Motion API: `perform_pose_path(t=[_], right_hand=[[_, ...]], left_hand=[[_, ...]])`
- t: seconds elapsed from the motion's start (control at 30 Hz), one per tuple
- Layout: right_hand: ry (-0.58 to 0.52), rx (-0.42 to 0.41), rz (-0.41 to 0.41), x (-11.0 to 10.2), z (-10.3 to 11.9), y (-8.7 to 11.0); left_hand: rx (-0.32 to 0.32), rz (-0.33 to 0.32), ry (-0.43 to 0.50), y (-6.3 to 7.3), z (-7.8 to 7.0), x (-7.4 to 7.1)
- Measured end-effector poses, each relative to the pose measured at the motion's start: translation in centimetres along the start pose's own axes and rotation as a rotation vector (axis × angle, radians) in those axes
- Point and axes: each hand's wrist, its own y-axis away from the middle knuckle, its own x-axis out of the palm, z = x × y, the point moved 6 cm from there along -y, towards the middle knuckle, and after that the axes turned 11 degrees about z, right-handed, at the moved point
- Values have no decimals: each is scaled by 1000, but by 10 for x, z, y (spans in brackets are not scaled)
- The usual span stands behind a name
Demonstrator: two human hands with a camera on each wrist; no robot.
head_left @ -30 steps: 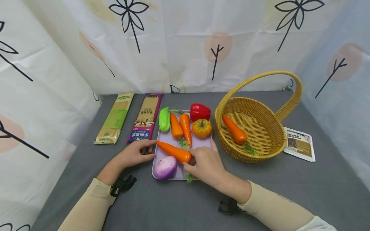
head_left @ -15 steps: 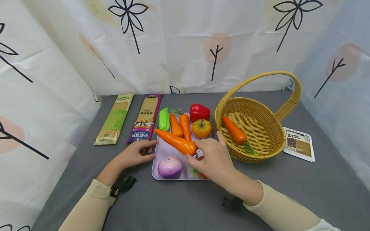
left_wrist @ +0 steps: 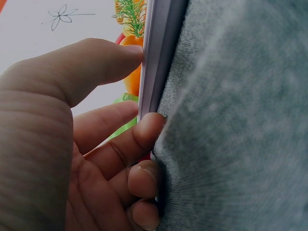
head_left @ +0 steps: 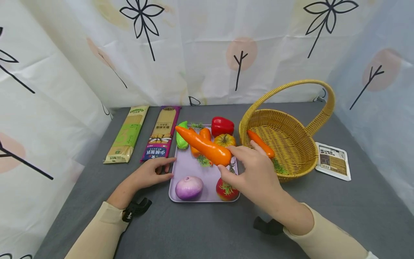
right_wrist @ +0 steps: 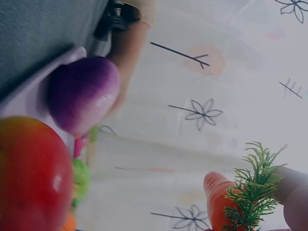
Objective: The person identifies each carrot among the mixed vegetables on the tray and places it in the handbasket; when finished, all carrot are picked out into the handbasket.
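In the head view my right hand pinches the thick end of an orange carrot between thumb and fingers. The carrot is lifted above the lilac tray, its tip toward the far left. The right wrist view shows its green fronds beside my fingers. My left hand rests at the tray's left edge; in the left wrist view its thumb and fingertips touch the rim. A purple onion and a round red vegetable with green fronds lie on the tray's near part.
At the tray's far part lie a green pepper, two more carrots, a red bell pepper and a small pumpkin. Right stands a wicker basket with a carrot, beside a flat pack. Noodle packs lie left.
My right hand has raised the carrot off the tray and carried it away from me and to the right, uncovering the red vegetable. My left hand has stayed at the tray edge.
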Motion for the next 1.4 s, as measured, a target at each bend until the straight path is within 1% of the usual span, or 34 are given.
perform_pose_path(t=[0.13, 0.27, 0.47, 0.57, 0.77, 0.93, 1.0, 1.17, 1.3, 1.4], right_hand=[[-38, 0, -32, -13, -1, 3], [-52, -1, -70, -26, -4, 4], [-94, 43, -98, -44, -9, 5], [-90, 54, -114, -54, -11, 6], [-72, 54, -183, -75, -14, 12], [-130, 53, -240, -92, -19, 18], [-148, 77, -266, -99, -22, 20], [-143, 203, -314, -116, -31, 29], [-142, 288, -325, -127, -39, 36], [-143, 313, -320, -134, -46, 39]], left_hand=[[12, -7, 3, 0, 0, 0], [25, -9, 9, 0, 0, 0], [14, -4, 15, 0, 1, 0], [13, -2, 13, 0, 2, 0], [9, -1, 13, 0, 3, 0], [15, -2, 13, -1, 2, -1], [17, -3, 13, -1, 2, -1], [16, -1, 14, -1, 2, -1], [13, 0, 13, -2, 4, 0], [16, -1, 16, -1, 3, 0]])
